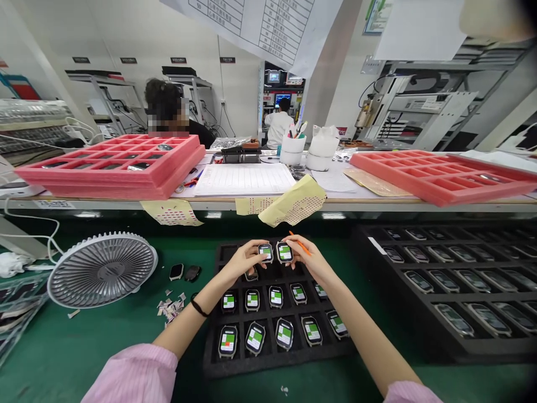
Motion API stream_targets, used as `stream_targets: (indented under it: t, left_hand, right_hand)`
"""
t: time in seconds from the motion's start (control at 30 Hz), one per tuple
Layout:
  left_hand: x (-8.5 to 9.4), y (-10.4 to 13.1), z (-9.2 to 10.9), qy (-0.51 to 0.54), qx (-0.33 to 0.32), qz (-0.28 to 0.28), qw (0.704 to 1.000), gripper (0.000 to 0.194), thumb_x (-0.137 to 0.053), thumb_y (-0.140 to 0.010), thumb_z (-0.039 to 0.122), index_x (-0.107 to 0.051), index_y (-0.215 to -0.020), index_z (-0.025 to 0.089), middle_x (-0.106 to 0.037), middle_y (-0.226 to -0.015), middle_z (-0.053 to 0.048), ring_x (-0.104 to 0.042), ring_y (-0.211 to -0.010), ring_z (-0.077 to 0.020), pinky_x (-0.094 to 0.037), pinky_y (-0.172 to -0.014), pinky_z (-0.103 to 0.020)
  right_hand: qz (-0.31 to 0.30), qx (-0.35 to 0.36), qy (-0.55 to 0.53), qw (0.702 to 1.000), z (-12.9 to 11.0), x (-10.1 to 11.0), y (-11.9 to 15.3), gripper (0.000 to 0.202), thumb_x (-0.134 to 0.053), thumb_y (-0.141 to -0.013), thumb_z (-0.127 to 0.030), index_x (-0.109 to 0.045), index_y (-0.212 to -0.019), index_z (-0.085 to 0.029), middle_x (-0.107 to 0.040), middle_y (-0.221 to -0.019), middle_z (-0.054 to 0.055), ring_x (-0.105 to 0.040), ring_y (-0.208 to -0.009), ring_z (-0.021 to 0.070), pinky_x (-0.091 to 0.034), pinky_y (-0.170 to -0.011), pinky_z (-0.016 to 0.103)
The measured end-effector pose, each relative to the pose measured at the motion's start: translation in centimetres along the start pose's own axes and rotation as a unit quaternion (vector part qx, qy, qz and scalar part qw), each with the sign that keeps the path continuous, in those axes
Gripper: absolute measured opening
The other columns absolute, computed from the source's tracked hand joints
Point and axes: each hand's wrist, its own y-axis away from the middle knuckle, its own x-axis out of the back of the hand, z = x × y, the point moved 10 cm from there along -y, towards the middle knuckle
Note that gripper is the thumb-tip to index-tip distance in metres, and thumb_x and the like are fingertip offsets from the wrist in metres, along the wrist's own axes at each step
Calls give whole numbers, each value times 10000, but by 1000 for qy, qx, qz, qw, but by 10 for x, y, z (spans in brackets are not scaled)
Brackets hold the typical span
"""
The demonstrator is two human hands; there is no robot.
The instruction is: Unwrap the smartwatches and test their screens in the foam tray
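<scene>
My left hand (247, 259) grips a square watch (265, 253) with a lit green and white screen, its thumb on the glass. Close beside it, my right hand (302, 256) holds a second lit watch (285, 252) along with an orange stick (300, 244). The two watches are side by side above the back of a black compartment tray (243, 367). Rows of lit watches lie in the tray's compartments; the one at the front left (227, 341) also shows a red patch. My wrists partly hide the tray's sides.
A round grey fan (103, 271) stands at the left, near two dark watches (177, 272) and small paper scraps (171, 308). Another black tray (444, 350) of watches is at the right. Pink foam trays (109, 182) and yellow sheets (293, 202) are on the shelf. Two people are beyond.
</scene>
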Motion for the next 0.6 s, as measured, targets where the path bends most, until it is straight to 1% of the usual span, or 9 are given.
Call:
stream_targets:
  t: [0.1, 0.17, 0.27, 0.33, 0.43, 0.5, 0.6]
  left_hand:
    - [9, 8, 9, -2, -34, 27, 999, 434, -661, -771, 356, -557, -1153, 180, -648, -1031, -85, -625, -667, -113, -302, -367, -127]
    - [15, 11, 10, -9, -39, 46, 998, 395, -622, -799, 405, -580, -1113, 169, -649, -949, -64, -598, -594, -92, -270, -355, -130]
    - [21, 13, 7, -31, -35, 57, 997, 401, -544, -844, 472, -607, -1096, 165, -634, -868, -45, -586, -539, -84, -280, -357, -140]
    - [23, 14, 8, -37, -41, 57, 997, 415, -536, -845, 488, -608, -1104, 172, -643, -903, -53, -596, -544, -92, -291, -358, -148]
    - [24, 14, 10, -22, -51, 60, 997, 422, -577, -816, 480, -601, -1102, 171, -660, -947, -68, -583, -549, -95, -295, -357, -160]
    - [24, 14, 12, -11, -52, 63, 997, 414, -610, -796, 462, -602, -1083, 162, -667, -952, -74, -575, -575, -100, -346, -386, -168]
    - [21, 15, 12, 1, -54, 58, 997, 402, -645, -777, 438, -600, -1059, 154, -666, -966, -78, -600, -689, -133, -472, -514, -203]
  right_hand:
    - [-28, 4, -10, 1000, -5, -12, 0, 246, -636, -819, -404, -633, -963, -205, -628, -761, -3, -642, -586, 138, -483, -480, 237]
    - [-42, 3, -12, 999, -6, -18, 1, 248, -636, -822, -394, -627, -989, -211, -628, -827, 8, -644, -624, 141, -496, -512, 251]
    - [-59, -7, -10, 998, -4, -22, 3, 262, -632, -831, -385, -613, -1032, -218, -621, -910, 27, -648, -676, 151, -514, -561, 277]
    - [-67, -14, -10, 998, 0, -24, 3, 265, -643, -828, -366, -606, -1050, -225, -614, -936, 29, -650, -693, 151, -520, -585, 283]
    - [-72, -16, -9, 997, 4, -24, 4, 275, -669, -812, -341, -602, -1058, -236, -610, -942, 22, -644, -686, 140, -527, -592, 282]
    - [-70, -12, -4, 997, 6, -23, 4, 287, -677, -806, -340, -601, -1064, -242, -613, -946, 23, -640, -683, 140, -531, -588, 285]
    - [-70, -12, -4, 997, 7, -23, 4, 283, -667, -815, -348, -601, -1068, -241, -619, -953, 30, -641, -682, 144, -530, -583, 289]
